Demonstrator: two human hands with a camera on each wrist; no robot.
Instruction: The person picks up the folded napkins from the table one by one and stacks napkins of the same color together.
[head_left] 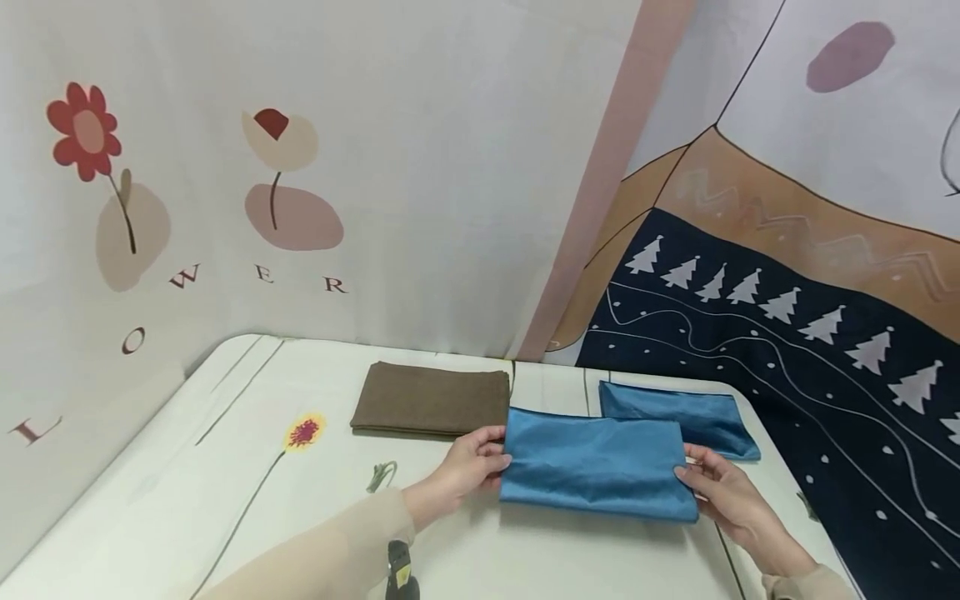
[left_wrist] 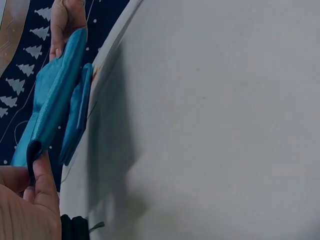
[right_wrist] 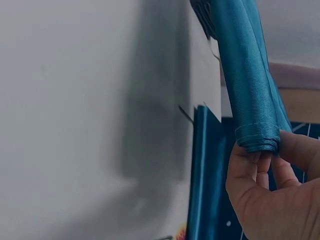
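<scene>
A folded blue satiny cloth (head_left: 596,462) is held up off the white table between both hands. At its left short edge my left hand (head_left: 468,468) pinches it, and my right hand (head_left: 729,493) pinches the right edge. The right wrist view shows the stacked layers of the cloth (right_wrist: 250,85) between thumb and fingers. Behind it lies a second folded blue cloth (head_left: 720,421), partly hidden by the held one. A folded brown cloth (head_left: 431,400) lies on the table at the back, beyond my left hand.
The white table (head_left: 247,400) has printed flowers and lines on its cover. A pale curtain (head_left: 450,167) hangs behind its far edge. To the right hangs dark blue fabric (head_left: 750,350) with white trees, close to the table's right edge.
</scene>
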